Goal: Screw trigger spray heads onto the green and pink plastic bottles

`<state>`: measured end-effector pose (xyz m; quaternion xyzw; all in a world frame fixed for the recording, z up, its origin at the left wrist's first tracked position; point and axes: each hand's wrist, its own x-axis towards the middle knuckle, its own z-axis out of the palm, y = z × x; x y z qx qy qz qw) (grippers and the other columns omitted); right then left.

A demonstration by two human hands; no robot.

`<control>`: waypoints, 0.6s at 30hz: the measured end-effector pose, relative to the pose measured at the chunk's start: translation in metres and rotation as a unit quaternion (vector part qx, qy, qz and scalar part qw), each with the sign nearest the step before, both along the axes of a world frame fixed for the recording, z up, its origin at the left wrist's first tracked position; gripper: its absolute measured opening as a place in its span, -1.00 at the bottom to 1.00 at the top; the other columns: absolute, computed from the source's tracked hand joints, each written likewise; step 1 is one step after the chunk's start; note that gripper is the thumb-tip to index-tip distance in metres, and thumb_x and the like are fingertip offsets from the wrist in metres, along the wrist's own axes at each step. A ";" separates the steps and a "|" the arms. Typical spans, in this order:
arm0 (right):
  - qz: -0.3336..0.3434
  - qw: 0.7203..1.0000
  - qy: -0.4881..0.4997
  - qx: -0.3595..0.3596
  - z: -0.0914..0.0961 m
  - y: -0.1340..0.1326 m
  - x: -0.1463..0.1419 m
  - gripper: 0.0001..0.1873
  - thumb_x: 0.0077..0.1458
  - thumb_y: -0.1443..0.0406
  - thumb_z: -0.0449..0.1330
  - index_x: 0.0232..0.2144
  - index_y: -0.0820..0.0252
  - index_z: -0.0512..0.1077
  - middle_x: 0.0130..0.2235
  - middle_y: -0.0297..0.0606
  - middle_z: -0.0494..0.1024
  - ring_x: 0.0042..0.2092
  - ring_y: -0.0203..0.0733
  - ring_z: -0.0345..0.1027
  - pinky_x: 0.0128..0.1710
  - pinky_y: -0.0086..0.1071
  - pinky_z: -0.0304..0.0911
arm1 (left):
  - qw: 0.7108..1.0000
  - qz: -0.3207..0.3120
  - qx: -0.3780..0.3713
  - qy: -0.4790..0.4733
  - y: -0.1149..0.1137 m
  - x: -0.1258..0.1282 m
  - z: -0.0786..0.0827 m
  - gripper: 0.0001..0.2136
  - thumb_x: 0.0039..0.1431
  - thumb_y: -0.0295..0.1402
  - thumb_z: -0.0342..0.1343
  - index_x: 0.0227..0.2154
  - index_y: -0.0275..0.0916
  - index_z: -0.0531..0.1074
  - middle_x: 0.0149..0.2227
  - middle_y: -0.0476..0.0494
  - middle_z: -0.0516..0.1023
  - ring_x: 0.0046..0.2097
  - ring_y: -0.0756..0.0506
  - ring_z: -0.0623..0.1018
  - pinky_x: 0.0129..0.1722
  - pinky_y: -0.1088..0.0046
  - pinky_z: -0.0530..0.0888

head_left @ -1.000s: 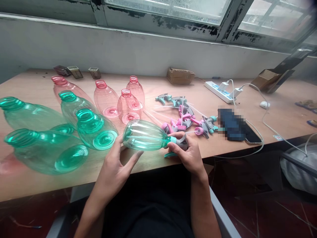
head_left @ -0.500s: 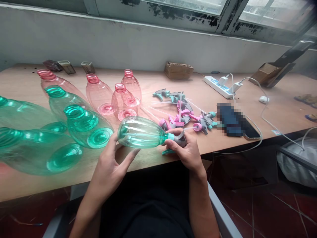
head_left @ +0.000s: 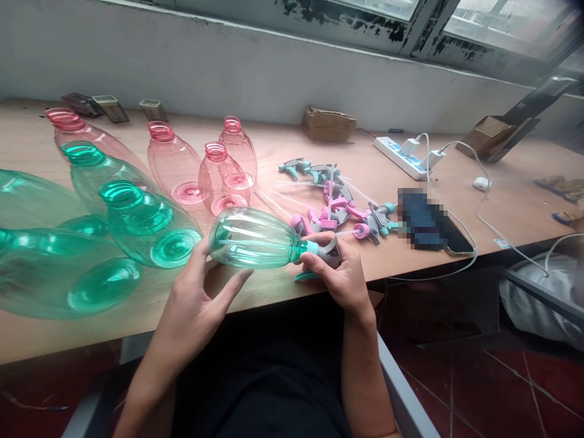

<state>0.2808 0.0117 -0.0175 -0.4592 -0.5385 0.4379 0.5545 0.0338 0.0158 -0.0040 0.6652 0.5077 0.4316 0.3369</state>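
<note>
A clear green plastic bottle [head_left: 253, 238] lies sideways just above the near edge of the wooden table [head_left: 292, 155]. My left hand [head_left: 201, 298] cups its base end, fingers curled round the body. My right hand [head_left: 340, 271] is closed round a grey and teal trigger spray head [head_left: 325, 254] that sits on the bottle's neck. Just beyond my right hand lies a heap of pink, teal and grey spray heads [head_left: 340, 204] with thin tubes.
Several green bottles [head_left: 137, 219] lie at the left, with several pink bottles [head_left: 219, 176] behind them. A phone [head_left: 426, 219], a power strip [head_left: 401, 158] with chargers and cables, a small cardboard box [head_left: 329, 123] and an earbud case [head_left: 481, 182] sit to the right.
The view has drifted, shifting everything slightly left and up. Both hands keep their hold on the bottle and the spray head; my right hand has turned only slightly.
</note>
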 end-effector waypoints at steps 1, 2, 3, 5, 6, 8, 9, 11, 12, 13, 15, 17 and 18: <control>-0.001 1.000 -0.003 0.002 0.000 0.000 0.000 -0.68 0.20 0.12 0.45 -0.09 0.15 0.57 -0.39 -0.35 0.62 -0.41 -0.24 0.51 -0.40 -0.39 0.52 | 1.000 0.000 0.000 0.000 0.000 0.000 0.000 -0.45 0.28 -0.12 0.31 0.28 -0.03 0.34 0.25 -0.13 0.55 0.27 -0.30 0.58 0.33 0.05 0.51; -0.003 1.000 -0.006 0.004 0.000 0.000 0.000 -0.68 0.20 0.12 0.45 -0.09 0.15 0.57 -0.38 -0.34 0.62 -0.40 -0.24 0.51 -0.39 -0.39 0.52 | 1.000 0.001 0.001 -0.001 0.000 0.000 0.000 -0.45 0.28 -0.11 0.31 0.27 -0.03 0.35 0.25 -0.13 0.55 0.27 -0.30 0.58 0.33 0.04 0.51; -0.004 1.000 -0.008 0.007 0.000 0.000 0.000 -0.68 0.20 0.12 0.45 -0.09 0.15 0.57 -0.38 -0.34 0.63 -0.40 -0.23 0.52 -0.39 -0.38 0.52 | 1.000 0.002 0.002 -0.002 0.000 0.000 -0.001 -0.44 0.27 -0.12 0.32 0.28 -0.04 0.35 0.26 -0.14 0.55 0.27 -0.30 0.58 0.34 0.03 0.51; -0.006 1.000 -0.010 0.007 0.001 0.000 0.000 -0.67 0.20 0.10 0.44 -0.09 0.15 0.57 -0.37 -0.33 0.63 -0.40 -0.22 0.52 -0.39 -0.37 0.52 | 1.000 0.001 0.002 -0.006 0.000 0.000 -0.001 -0.43 0.27 -0.12 0.32 0.29 -0.04 0.33 0.27 -0.15 0.54 0.28 -0.31 0.57 0.36 0.02 0.48; -0.007 1.000 -0.011 0.005 0.001 0.000 0.000 -0.66 0.20 0.10 0.44 -0.09 0.15 0.57 -0.38 -0.33 0.63 -0.40 -0.21 0.52 -0.39 -0.37 0.52 | 1.000 0.000 0.001 -0.008 0.000 0.000 -0.001 -0.42 0.27 -0.12 0.32 0.30 -0.04 0.33 0.27 -0.15 0.54 0.28 -0.31 0.56 0.37 0.02 0.48; -0.007 1.000 -0.013 0.002 0.001 0.000 -0.001 -0.65 0.20 0.08 0.44 -0.10 0.15 0.56 -0.38 -0.33 0.63 -0.40 -0.21 0.52 -0.39 -0.36 0.52 | 1.000 -0.004 -0.004 -0.010 0.000 -0.001 -0.001 -0.42 0.28 -0.13 0.32 0.30 -0.02 0.33 0.29 -0.15 0.53 0.30 -0.31 0.55 0.38 0.02 0.47; -0.007 1.000 -0.012 0.001 0.002 0.000 -0.001 -0.64 0.19 0.07 0.45 -0.10 0.15 0.56 -0.38 -0.33 0.63 -0.40 -0.21 0.52 -0.39 -0.36 0.52 | 1.000 -0.005 -0.006 -0.011 0.000 -0.001 -0.001 -0.42 0.28 -0.13 0.31 0.31 -0.02 0.32 0.29 -0.14 0.53 0.31 -0.32 0.54 0.38 0.02 0.47; -0.006 1.000 -0.009 0.001 0.002 0.000 -0.001 -0.63 0.17 0.06 0.46 -0.10 0.15 0.56 -0.38 -0.33 0.63 -0.40 -0.20 0.52 -0.39 -0.35 0.51 | 1.000 -0.004 -0.006 -0.010 0.000 -0.001 -0.001 -0.38 0.27 -0.12 0.32 0.34 0.00 0.29 0.29 -0.14 0.53 0.31 -0.32 0.54 0.38 0.01 0.46; -0.006 1.000 -0.007 0.001 0.002 0.000 -0.001 -0.62 0.16 0.06 0.46 -0.10 0.15 0.56 -0.38 -0.33 0.63 -0.40 -0.20 0.52 -0.39 -0.35 0.52 | 1.000 -0.003 -0.004 -0.009 0.000 -0.001 -0.001 -0.36 0.28 -0.12 0.32 0.36 0.01 0.28 0.29 -0.14 0.53 0.31 -0.32 0.55 0.38 0.01 0.46; -0.007 1.000 -0.007 0.000 0.002 0.000 -0.001 -0.61 0.16 0.05 0.47 -0.10 0.15 0.56 -0.38 -0.33 0.63 -0.40 -0.20 0.52 -0.39 -0.35 0.52 | 1.000 -0.001 -0.003 -0.008 0.000 -0.001 -0.001 -0.35 0.28 -0.12 0.31 0.37 0.02 0.27 0.28 -0.14 0.54 0.30 -0.32 0.55 0.38 0.01 0.46; -0.008 1.000 -0.008 -0.001 0.002 0.000 -0.001 -0.60 0.15 0.04 0.47 -0.11 0.15 0.56 -0.38 -0.33 0.63 -0.40 -0.20 0.52 -0.39 -0.34 0.53 | 1.000 -0.001 -0.001 -0.008 0.000 -0.001 -0.001 -0.35 0.28 -0.12 0.31 0.38 0.02 0.27 0.28 -0.13 0.54 0.30 -0.32 0.56 0.38 0.01 0.47; -0.008 1.000 -0.005 0.000 0.003 0.000 -0.001 -0.60 0.14 0.04 0.47 -0.12 0.15 0.57 -0.38 -0.32 0.64 -0.40 -0.20 0.53 -0.39 -0.34 0.53 | 1.000 0.000 -0.002 -0.010 0.000 -0.001 -0.001 -0.35 0.28 -0.12 0.31 0.38 0.01 0.27 0.27 -0.13 0.55 0.29 -0.32 0.56 0.37 0.01 0.47; -0.008 1.000 -0.003 0.000 0.003 0.000 -0.001 -0.61 0.14 0.04 0.48 -0.12 0.15 0.57 -0.38 -0.33 0.64 -0.40 -0.20 0.53 -0.40 -0.35 0.53 | 1.000 0.001 -0.002 -0.010 0.000 0.000 -0.001 -0.35 0.27 -0.11 0.32 0.37 0.01 0.28 0.27 -0.13 0.55 0.28 -0.32 0.57 0.37 0.01 0.47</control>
